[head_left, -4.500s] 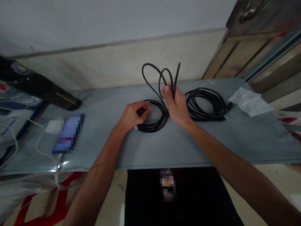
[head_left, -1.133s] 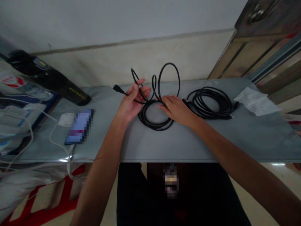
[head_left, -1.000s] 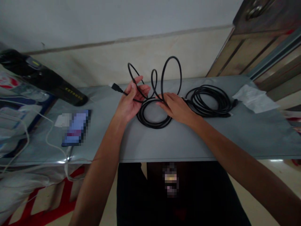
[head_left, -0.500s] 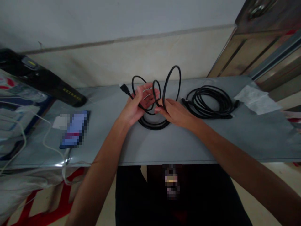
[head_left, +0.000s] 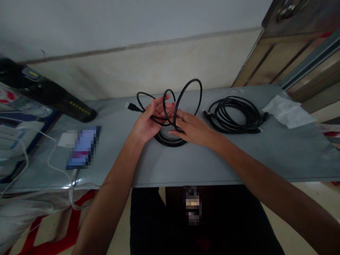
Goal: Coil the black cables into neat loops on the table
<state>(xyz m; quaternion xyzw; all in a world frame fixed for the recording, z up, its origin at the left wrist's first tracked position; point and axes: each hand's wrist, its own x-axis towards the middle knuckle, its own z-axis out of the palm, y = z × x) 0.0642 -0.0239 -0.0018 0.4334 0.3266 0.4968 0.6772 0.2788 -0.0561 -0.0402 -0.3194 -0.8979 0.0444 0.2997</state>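
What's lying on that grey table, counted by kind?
Black cables: 2, one in the hands, one coiled
Phones: 1
White chargers: 1
White cloths: 1
Black handheld devices: 1
Total: 6

Bare counter [head_left: 202, 163] opens in front of my hands; a second coiled cable [head_left: 235, 115] blocks my right, a phone [head_left: 83, 148] and white lead [head_left: 53, 159] crowd my left.
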